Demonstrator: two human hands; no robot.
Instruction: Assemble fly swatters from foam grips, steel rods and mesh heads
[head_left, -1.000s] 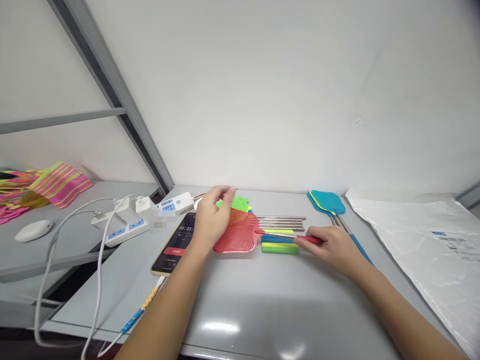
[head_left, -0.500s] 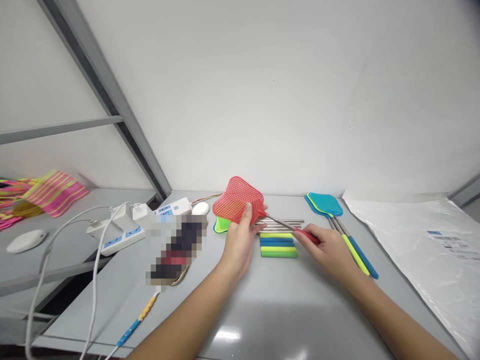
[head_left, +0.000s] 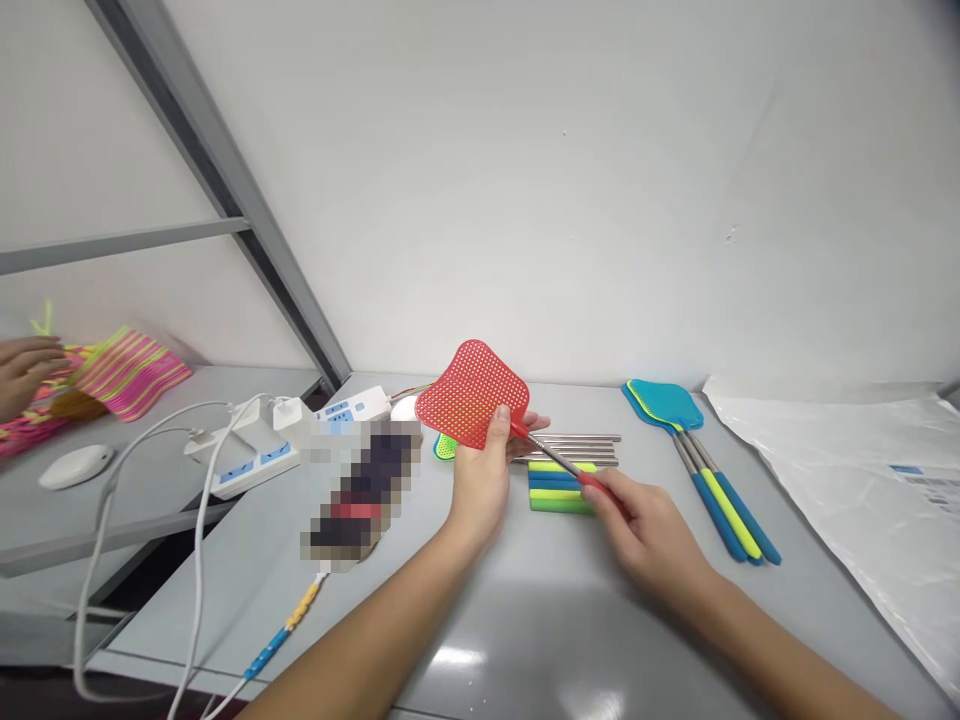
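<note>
A red fly swatter (head_left: 474,388) with a perforated head and a thin metal shaft is held up over the table. My left hand (head_left: 486,478) grips it at the base of the head, thumb on top. Around its red handle, near the shaft, my right hand (head_left: 651,522) is closed. Beneath lie several metal rods with yellow, blue and green grips (head_left: 561,490), side by side. A green and blue swatter head (head_left: 444,447) shows partly behind the left hand. To the right rest several assembled swatters with teal heads (head_left: 673,405) and blue and yellow handles.
On the left are a white power strip (head_left: 255,472) with plugs and cables, and a blurred-out phone-like object (head_left: 364,500). A clear plastic bag (head_left: 840,470) covers the right side. Another person's hand (head_left: 26,375) touches pink and yellow striped material (head_left: 133,375) at far left.
The red swatter has tilted slightly, its head facing me more, with both hands still on it. Another person's hand has come into view at far left. The view has shifted a little.
</note>
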